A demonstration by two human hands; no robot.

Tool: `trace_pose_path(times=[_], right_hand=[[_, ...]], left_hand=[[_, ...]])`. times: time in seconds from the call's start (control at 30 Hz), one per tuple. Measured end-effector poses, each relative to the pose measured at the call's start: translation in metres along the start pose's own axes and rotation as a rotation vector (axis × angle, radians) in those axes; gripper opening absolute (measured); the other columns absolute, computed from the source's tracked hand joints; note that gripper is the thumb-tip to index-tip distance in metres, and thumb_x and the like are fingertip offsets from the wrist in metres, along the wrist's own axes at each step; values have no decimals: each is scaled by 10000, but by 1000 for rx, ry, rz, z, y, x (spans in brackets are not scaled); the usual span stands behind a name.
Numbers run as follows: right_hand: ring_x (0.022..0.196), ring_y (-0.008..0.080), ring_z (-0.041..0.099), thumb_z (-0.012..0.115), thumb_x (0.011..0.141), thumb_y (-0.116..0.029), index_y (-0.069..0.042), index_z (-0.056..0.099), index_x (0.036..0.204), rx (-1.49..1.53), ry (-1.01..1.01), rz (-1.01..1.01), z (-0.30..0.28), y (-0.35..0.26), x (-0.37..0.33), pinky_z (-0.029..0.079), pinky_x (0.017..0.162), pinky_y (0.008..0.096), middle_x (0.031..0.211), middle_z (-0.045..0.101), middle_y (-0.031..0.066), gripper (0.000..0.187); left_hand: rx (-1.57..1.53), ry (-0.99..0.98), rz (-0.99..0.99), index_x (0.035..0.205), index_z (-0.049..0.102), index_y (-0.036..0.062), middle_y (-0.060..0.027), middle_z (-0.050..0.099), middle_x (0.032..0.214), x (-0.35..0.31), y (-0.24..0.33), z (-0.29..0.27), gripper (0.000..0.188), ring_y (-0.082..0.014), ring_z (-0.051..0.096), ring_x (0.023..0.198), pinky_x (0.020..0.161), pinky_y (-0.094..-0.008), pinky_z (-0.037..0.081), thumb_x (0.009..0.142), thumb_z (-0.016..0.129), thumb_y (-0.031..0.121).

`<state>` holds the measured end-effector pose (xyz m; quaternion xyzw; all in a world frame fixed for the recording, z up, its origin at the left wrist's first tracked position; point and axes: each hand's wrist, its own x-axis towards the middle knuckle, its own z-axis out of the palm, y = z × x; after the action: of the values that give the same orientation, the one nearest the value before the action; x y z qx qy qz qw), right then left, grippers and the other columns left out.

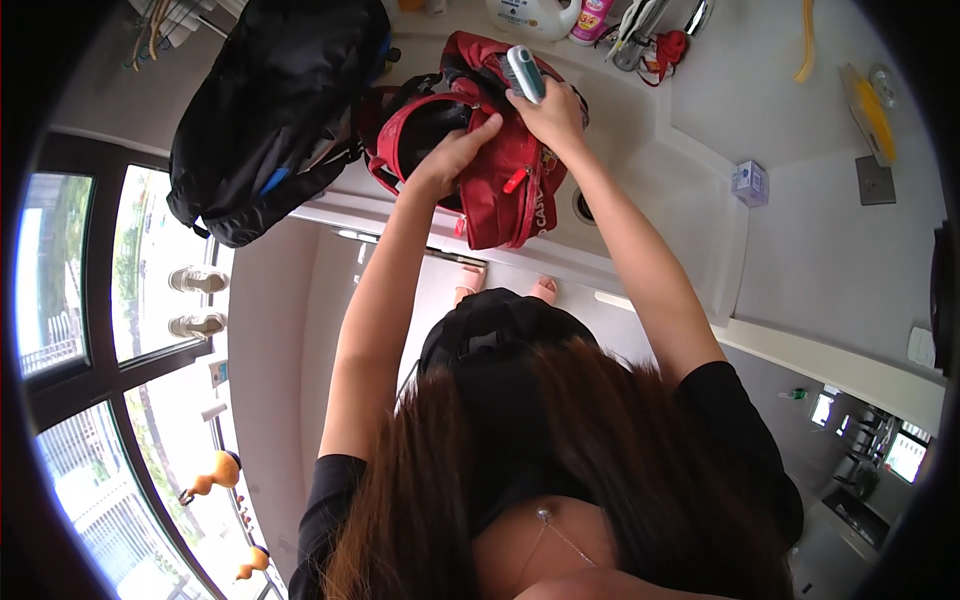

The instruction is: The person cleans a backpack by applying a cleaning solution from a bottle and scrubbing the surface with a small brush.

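Over the red fabric backpack (492, 205), our right hand (553, 112) clenches a white-and-green plastic brush (526, 76); our left hand (458, 156) grasps the backpack — scrubbing, we judge; next strokes need it taut.

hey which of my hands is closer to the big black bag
Left. Your left hand is on the red backpack, to the right of the black bag; your right hand is farther right, holding the brush.

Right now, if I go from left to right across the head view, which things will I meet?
Black backpack → red backpack → small pale box → yellowish strip → dark grey square.
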<state>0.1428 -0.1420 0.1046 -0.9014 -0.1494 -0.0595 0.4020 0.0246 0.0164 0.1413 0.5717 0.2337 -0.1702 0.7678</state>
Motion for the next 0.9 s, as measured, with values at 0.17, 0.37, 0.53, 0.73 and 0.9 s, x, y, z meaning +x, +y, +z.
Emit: trace_pose_path(times=[0.17, 0.37, 0.53, 0.73, 0.9], right_hand=[[1101, 444, 642, 859, 770, -409, 39, 539, 1281, -3, -222, -28, -50, -34, -70, 535, 913, 472, 1247, 602, 302, 751], [1042, 444, 661, 852, 807, -438, -10, 527, 1375, 230, -72, 51, -27, 48, -82, 533, 871, 485, 1150, 649, 322, 782], [840, 328, 665, 693, 976, -413, -236, 509, 1508, -43, -123, -132, -75, 7, -105, 536, 759, 398, 1000, 626, 188, 590], [681, 330, 633, 630, 990, -426, -341, 514, 1500, -266, -473, -99, -79, 4, -145, 516, 616, 444, 807, 617, 119, 530], [668, 324, 643, 646, 969, -417, -358, 528, 1488, -376, -306, -202, -43, 27, -122, 511, 575, 454, 794, 616, 104, 535]], left_hand=[[-189, 50, -43, 1333, 595, -10, -159, 716, 1191, 5, 13, 1, 496, -270, 717, 1037, 926, -382, 601, 1078, 513, 408], [-797, -377, -43, 1476, 453, 21, -181, 576, 1442, 51, -57, 11, 513, -351, 575, 1309, 1115, -499, 475, 1119, 350, 375], [-965, -472, 5, 1453, 486, 33, -181, 585, 1433, 57, -58, 25, 518, -370, 563, 1313, 1143, -508, 433, 1105, 354, 393], [-1099, -462, 58, 1450, 496, 31, -193, 573, 1449, 77, -72, 31, 497, -397, 533, 1337, 1175, -533, 383, 1090, 389, 358], [-1233, -637, 27, 1450, 496, 39, -181, 583, 1440, 101, -104, 23, 509, -370, 544, 1327, 1173, -503, 388, 1092, 400, 388]])
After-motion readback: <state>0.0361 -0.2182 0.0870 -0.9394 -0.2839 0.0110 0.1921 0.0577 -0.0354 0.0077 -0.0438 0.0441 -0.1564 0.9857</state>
